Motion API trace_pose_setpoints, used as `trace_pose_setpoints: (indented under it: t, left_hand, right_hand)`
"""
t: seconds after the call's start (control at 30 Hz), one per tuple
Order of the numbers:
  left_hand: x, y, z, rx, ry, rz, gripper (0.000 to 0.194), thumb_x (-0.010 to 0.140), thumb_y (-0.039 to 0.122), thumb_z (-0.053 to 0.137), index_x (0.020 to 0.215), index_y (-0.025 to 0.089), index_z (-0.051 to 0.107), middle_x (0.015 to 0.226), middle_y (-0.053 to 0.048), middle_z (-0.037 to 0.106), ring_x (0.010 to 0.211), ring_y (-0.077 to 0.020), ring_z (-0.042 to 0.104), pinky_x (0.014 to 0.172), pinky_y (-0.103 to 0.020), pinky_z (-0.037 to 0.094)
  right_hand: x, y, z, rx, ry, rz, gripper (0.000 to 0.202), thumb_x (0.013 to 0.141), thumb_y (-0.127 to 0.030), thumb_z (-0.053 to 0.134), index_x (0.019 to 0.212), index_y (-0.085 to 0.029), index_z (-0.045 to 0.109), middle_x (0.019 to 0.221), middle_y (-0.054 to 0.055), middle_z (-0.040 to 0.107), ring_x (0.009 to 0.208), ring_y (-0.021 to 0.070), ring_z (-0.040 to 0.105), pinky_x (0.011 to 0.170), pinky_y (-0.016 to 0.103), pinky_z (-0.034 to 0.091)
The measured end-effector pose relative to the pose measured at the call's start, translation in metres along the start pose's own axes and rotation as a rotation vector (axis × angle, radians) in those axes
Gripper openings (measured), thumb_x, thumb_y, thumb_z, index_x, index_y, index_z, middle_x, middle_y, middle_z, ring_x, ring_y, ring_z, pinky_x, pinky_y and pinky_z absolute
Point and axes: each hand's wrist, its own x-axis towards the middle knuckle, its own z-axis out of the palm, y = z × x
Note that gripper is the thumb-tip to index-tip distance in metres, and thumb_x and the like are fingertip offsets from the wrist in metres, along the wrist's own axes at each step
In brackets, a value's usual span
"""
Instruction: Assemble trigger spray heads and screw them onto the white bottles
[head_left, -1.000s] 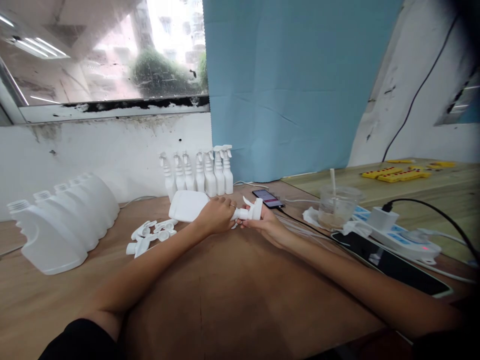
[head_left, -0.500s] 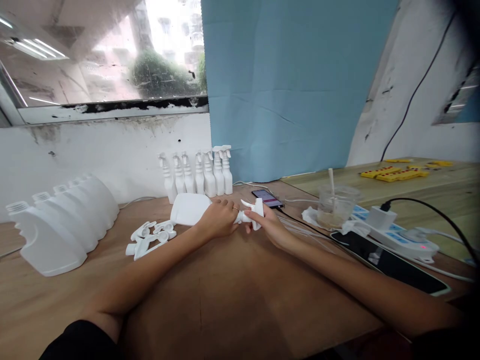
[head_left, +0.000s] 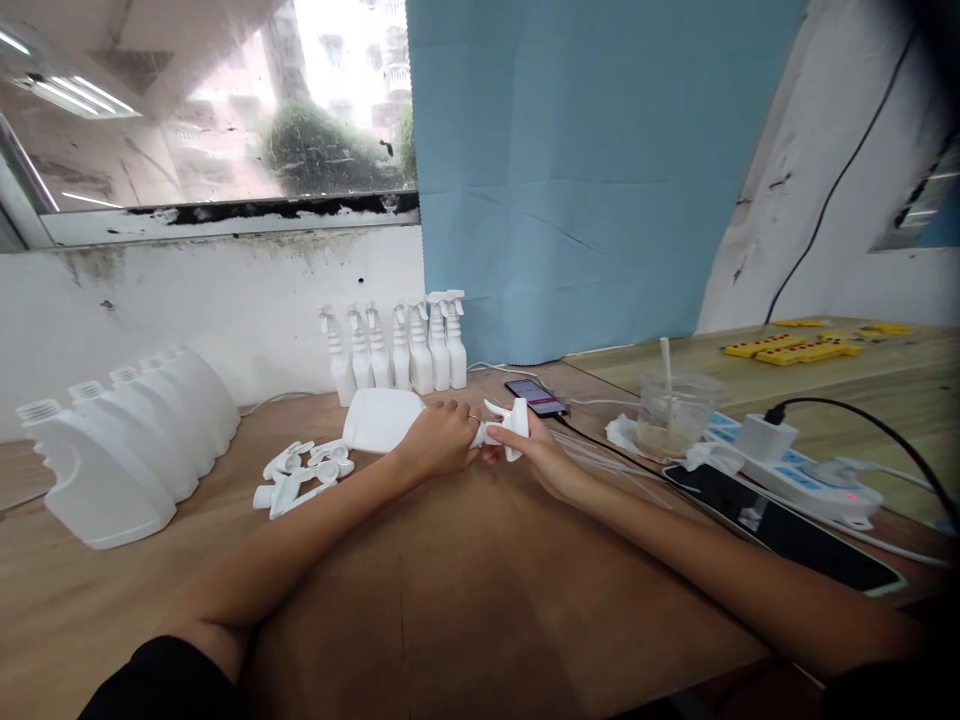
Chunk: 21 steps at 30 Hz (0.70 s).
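Note:
My left hand [head_left: 441,438] is wrapped round the neck end of a white plastic bottle [head_left: 382,420], which lies on its side with its base toward the left. My right hand [head_left: 541,448] grips a white trigger sprayer head [head_left: 519,425] at the mouth of that bottle, thumb across its collar. The fingers hide the join, so how far the two are screwed together cannot be seen. Left of the bottle, several loose white trigger sprayer heads [head_left: 304,478] lie in a small heap near my left forearm.
Several open white bottles [head_left: 112,475] stand in a row at left. Along the wall are several bottles with sprayers fitted [head_left: 418,350]. To the right lie a lit phone [head_left: 534,397], a plastic cup [head_left: 675,415], a power strip [head_left: 810,480], a dark phone [head_left: 780,530] and cables.
Both hands keep their hold on the bottle and the sprayer head in nearly the same place. The view has shifted very slightly.

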Motion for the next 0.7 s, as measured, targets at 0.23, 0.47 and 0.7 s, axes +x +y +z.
trace_pose_setpoints:
  t: [0.23,0.47,0.7]
  left_hand:
    - [0.000,0.001,0.003,0.004,0.000,0.006,0.037,0.089,0.038,0.047,0.105,0.007,0.057,0.093,-0.015,0.063,0.089,-0.0283,0.059,0.073,-0.037,0.044]
    - [-0.001,0.002,-0.002,0.023,0.026,0.056,0.036,0.088,0.033,0.047,0.112,0.007,0.053,0.102,-0.016,0.060,0.094,-0.0291,0.054,0.078,-0.039,0.041]
    - [-0.002,-0.021,-0.010,0.055,0.088,0.015,0.065,0.081,0.046,0.054,0.133,0.011,0.038,0.119,-0.016,0.054,0.107,-0.0319,0.046,0.096,-0.048,0.029]
  right_hand:
    - [0.000,0.002,0.000,0.001,0.019,0.022,0.052,0.066,-0.033,0.080,0.099,-0.022,0.042,0.074,-0.003,0.065,0.056,0.0139,0.059,0.055,0.028,0.045]
    - [-0.002,-0.004,0.008,0.104,0.089,-0.001,0.060,0.056,-0.022,0.084,0.101,-0.023,0.044,0.086,-0.001,0.065,0.064,0.0156,0.062,0.058,0.029,0.046]
    - [0.004,-0.010,0.000,0.144,0.115,-0.011,0.042,0.061,-0.024,0.081,0.091,-0.019,0.053,0.071,-0.001,0.063,0.062,0.0145,0.058,0.060,0.028,0.044]
